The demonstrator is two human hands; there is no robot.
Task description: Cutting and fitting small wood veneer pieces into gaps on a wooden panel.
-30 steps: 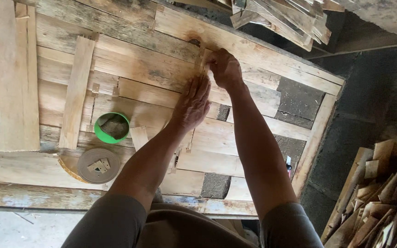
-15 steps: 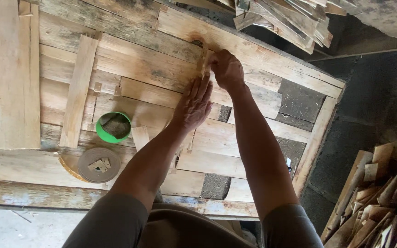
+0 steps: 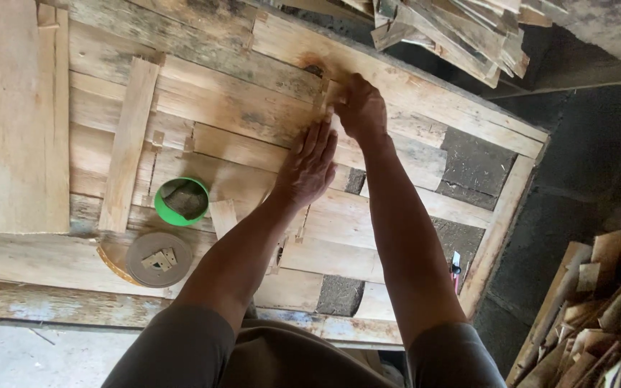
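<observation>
The plank table (image 3: 425, 86) carries loose overlapping boards. The left hand (image 3: 309, 167) lies flat, fingers spread open, pressing a thin wood strip (image 3: 325, 93) at the table's far side; the right hand (image 3: 359, 108) is curled closed on the strip's far end. Risks: splinters, and a slip knocking the green cup (image 3: 180, 201).

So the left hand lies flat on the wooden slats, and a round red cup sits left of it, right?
Not quite: the head view shows the round cup is green, not red. The left hand does lie flat on the wooden slats, cup to its left.
</observation>
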